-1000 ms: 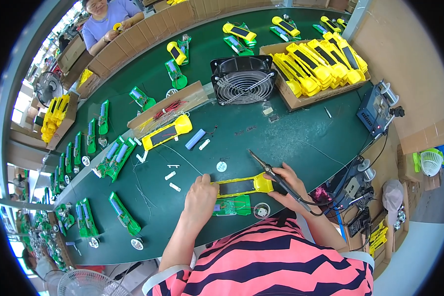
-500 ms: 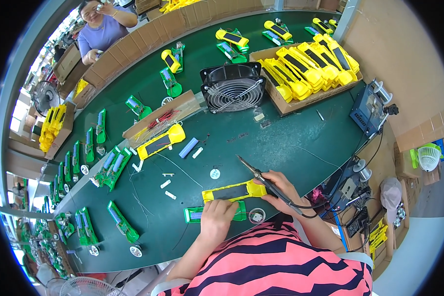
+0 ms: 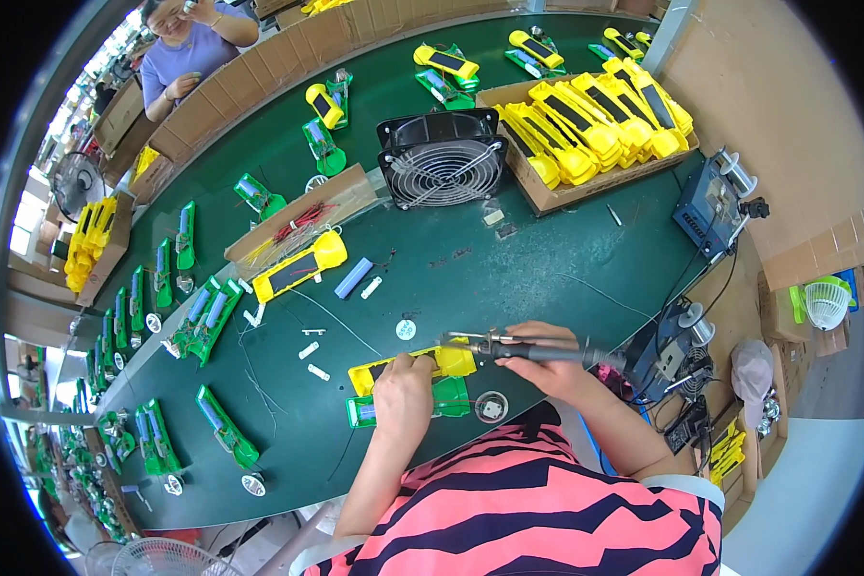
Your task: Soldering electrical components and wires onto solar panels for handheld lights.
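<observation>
A soldering iron [image 3: 538,351] is gripped in my right hand [image 3: 559,372], its tip pointing left above the right end of a yellow plastic lamp housing [image 3: 456,359]. The fingers of my left hand [image 3: 403,396] are bent together on the middle of that housing, which they partly hide. Just below lies a green housing half [image 3: 451,395], partly under my left hand. A round lamp head [image 3: 492,408] sits by its right end. Whether the iron's tip touches anything cannot be made out.
A black fan [image 3: 442,161] stands beyond my hands, beside a cardboard box [image 3: 586,194] of yellow housings. The blue soldering station [image 3: 706,213] is at the right. Green housings [image 3: 227,427] line the left. A co-worker [image 3: 192,58] sits behind the cardboard barrier [image 3: 259,72].
The soldering iron has swung from pointing up-left to pointing left over the yellow housing. That housing has slid left, and my left hand has moved up onto it from the green half.
</observation>
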The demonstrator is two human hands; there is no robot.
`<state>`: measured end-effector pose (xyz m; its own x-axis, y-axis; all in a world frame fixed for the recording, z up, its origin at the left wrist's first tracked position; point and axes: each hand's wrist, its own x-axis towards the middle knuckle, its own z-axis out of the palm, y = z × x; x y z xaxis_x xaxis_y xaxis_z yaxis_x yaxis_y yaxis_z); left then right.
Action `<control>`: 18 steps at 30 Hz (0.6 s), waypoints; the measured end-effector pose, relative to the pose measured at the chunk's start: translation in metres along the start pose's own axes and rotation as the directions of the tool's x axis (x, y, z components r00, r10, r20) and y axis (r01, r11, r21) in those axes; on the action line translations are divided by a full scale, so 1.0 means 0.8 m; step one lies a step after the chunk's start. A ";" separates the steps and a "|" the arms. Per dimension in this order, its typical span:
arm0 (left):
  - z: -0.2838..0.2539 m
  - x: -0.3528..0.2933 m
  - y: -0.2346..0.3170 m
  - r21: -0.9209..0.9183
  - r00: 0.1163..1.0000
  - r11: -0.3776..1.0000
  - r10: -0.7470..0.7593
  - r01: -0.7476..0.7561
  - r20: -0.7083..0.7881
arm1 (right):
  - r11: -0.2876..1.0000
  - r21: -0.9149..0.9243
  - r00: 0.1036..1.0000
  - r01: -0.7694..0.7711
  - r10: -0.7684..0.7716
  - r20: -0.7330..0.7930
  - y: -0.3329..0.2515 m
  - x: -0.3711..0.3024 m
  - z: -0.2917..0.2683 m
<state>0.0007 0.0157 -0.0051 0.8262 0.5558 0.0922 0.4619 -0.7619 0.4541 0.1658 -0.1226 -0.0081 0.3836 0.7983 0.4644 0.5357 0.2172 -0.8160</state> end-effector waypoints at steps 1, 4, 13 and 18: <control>-0.002 0.000 -0.001 -0.004 1.000 1.000 0.004 -0.004 0.011 | 0.983 0.143 0.994 -0.112 0.113 0.000 0.003 -0.005 0.000; -0.003 0.002 -0.004 -0.014 1.000 1.000 0.013 -0.013 0.021 | 0.809 0.427 0.906 -0.404 0.419 0.064 0.000 -0.005 0.001; -0.002 0.006 -0.005 -0.022 1.000 0.999 0.026 -0.025 0.018 | 0.739 0.388 0.834 -0.550 0.512 0.206 0.025 0.009 0.014; -0.001 0.006 -0.007 -0.010 0.999 1.000 0.029 -0.029 0.023 | 0.783 0.373 0.865 -0.497 0.480 0.147 0.029 0.002 0.019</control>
<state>0.0022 0.0230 -0.0062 0.8464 0.5257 0.0851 0.4345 -0.7740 0.4605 0.1672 -0.1078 -0.0321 0.4785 0.8772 -0.0401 -0.0513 -0.0177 -0.9985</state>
